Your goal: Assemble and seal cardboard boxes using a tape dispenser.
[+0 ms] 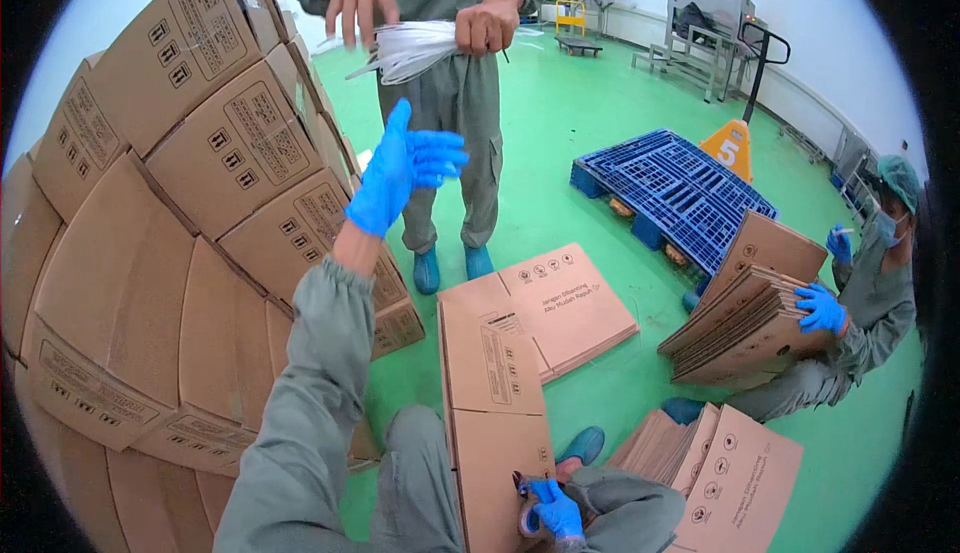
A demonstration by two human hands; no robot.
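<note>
My left hand (405, 165), in a blue glove, reaches up and forward with its fingers apart and nothing in it. Just beyond it, a standing person's bare hands (485, 25) hold a bundle of thin white strips (412, 51); a gap shows between my fingers and the strips. Low in the picture, my right hand (558, 511), also gloved, grips a tape dispenser (528, 523) with a roll in it. The dispenser lies against the right edge of a closed cardboard box (500, 453) standing between my legs. My fingers partly hide the dispenser.
Stacked cardboard boxes (230, 143) rise on the left. Flat cartons (575, 313) lie ahead, and more folded cartons (740, 473) stand at lower right. A crouching co-worker (860, 313) handles a carton stack (750, 318). Behind are a blue pallet (680, 188) and a yellow pallet jack (730, 148).
</note>
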